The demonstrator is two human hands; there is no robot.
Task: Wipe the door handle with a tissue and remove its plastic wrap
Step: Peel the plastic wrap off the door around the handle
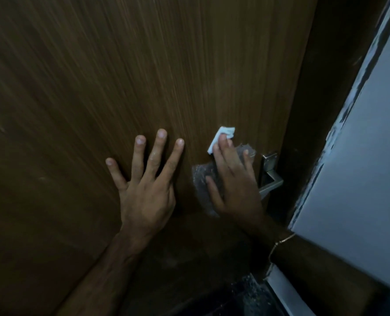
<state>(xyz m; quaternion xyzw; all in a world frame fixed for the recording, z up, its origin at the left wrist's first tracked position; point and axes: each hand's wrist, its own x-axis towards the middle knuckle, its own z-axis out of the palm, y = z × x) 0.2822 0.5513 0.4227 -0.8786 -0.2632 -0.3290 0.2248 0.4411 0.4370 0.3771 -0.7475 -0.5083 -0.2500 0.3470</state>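
Observation:
A brown wooden door (143, 76) fills the view. My left hand (146, 185) lies flat on it with fingers spread, holding nothing. To its right, my right hand (232, 185) presses a small white tissue (222, 136) under its fingertips, resting over the lever of the door handle. Crinkled clear plastic wrap (202, 179) covers that lever and shows on both sides of the hand. The bare metal base of the handle (270, 172) sticks out at the right of my hand, near the door's edge.
The dark door frame (321, 110) runs along the right of the door. A pale grey wall (367, 167) with a rough painted edge stands beyond it. Dark floor (246, 297) shows at the bottom.

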